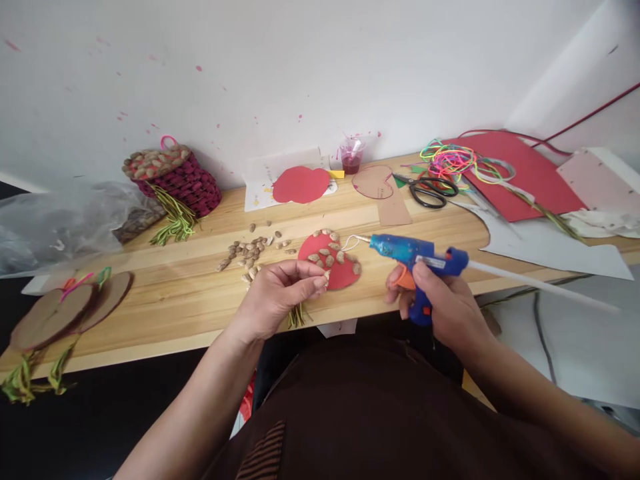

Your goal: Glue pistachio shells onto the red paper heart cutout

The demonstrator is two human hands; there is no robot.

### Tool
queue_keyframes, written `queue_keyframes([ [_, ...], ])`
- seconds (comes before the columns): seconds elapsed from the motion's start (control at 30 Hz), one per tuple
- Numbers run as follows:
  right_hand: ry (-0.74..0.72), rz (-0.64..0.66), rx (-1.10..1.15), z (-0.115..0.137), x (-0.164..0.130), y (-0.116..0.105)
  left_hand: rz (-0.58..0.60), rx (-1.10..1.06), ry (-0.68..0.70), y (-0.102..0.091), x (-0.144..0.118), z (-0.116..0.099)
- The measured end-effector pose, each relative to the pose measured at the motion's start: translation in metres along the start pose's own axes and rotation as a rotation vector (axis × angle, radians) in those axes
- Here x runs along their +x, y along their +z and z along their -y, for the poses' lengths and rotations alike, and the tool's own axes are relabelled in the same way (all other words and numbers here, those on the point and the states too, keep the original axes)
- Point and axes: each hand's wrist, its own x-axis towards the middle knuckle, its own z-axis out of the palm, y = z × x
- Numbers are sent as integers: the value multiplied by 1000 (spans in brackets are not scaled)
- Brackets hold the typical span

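My right hand (453, 307) grips a blue hot glue gun (397, 249) with its fingers at the orange trigger. A long white glue stick (540, 283) juts from the gun's back. The gun's nozzle points left over a red card shape (345, 275), on which several speckled tan, seed-like pieces (324, 252) lie. Over the card's left part, my left hand (277, 293) pinches a small pale piece (327, 274), probably one of these seeds, mostly covered by the fingertips. Left of the card, a pile of loose seeds (247, 250) is scattered on the wooden table (175, 293).
Black-handled scissors (429, 193), tangled coloured cords (453, 161) and red card sheets (523, 173) lie at the right. A cup of red liquid (352, 160) stands by the wall. Leftward are a seed-topped purple woven piece (183, 187), plastic bag (55, 220) and cardboard shapes (55, 313).
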Motion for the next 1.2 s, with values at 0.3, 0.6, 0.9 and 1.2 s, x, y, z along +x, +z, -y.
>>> queue_keyframes([
  [0.3, 57, -37, 257, -6, 46, 6, -46, 789, 121, 27, 10, -5],
  [0.6, 14, 69, 178, -17, 52, 10, -91, 1228, 306, 46, 19, -9],
  [0.9, 22, 88, 65, -13, 50, 9, -49, 1458, 276, 59, 22, -11],
  [1.2, -7, 104, 16, -12, 48, 8, -56, 1568, 249, 65, 23, -11],
])
